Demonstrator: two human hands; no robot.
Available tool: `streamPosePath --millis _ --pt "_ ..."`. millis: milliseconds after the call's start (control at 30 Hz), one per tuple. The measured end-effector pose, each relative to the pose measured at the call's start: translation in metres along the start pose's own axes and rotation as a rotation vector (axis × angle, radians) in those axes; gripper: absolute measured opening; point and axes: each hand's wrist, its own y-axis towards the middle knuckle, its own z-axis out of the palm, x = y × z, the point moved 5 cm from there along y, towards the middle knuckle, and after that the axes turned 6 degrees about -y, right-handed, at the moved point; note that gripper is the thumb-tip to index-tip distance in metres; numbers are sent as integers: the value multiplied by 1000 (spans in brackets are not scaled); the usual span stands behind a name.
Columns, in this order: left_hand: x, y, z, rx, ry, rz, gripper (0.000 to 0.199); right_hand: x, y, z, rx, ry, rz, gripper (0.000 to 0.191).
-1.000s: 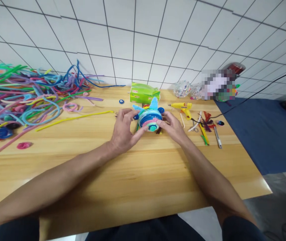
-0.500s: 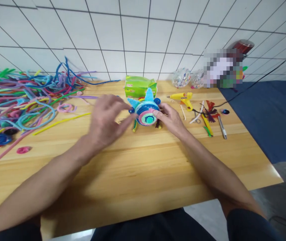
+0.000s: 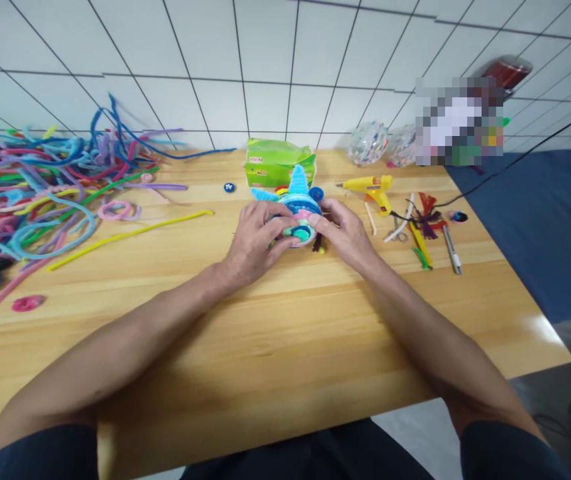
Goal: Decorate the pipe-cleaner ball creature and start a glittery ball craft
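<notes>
A craft figure of coiled pipe cleaners (image 3: 299, 201) stands near the middle of the table, with light blue pointed ears, blue sides and a round pink and green front. My right hand (image 3: 343, 230) grips its right side, thumb on the front. My left hand (image 3: 260, 237) is closed on the left side, its fingers and thumb over the pink and green front. Much of the figure's left side is hidden behind these fingers. A dark blue coil (image 3: 316, 194) sticks out by the right ear.
Behind the figure stands a green tissue pack (image 3: 278, 167). To the left lies a heap of pipe cleaners (image 3: 65, 180), with a yellow pipe cleaner (image 3: 130, 239) in front. At right are a yellow glue gun (image 3: 370, 190), a utility knife (image 3: 452, 250) and clear bags (image 3: 368, 143).
My left hand has moved right from beside the figure and taken hold of its front. My right hand keeps its grip. The view has shifted slightly.
</notes>
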Motion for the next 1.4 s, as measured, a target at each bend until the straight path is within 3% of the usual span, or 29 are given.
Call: streamPosePath --millis 500,567,700,833,1000,1400 --pt "-4 -8 7 7 141 28 11 -7 -2 -3 2 -108 -67 57" --pt "-1 -8 8 49 154 -16 15 -4 -5 -10 -54 -196 -154 59" --pt "1 -8 8 101 164 -91 18 11 -18 -25 -223 -526 -530 50" --pt "-4 -5 5 102 120 -69 17 14 -27 -14 -162 -661 -725 32" --pt "-10 -3 1 75 52 -5 15 13 -29 0 -174 -662 -755 30" --pt "-6 -1 3 78 41 -66 7 14 -30 2 -239 -601 -758 13"
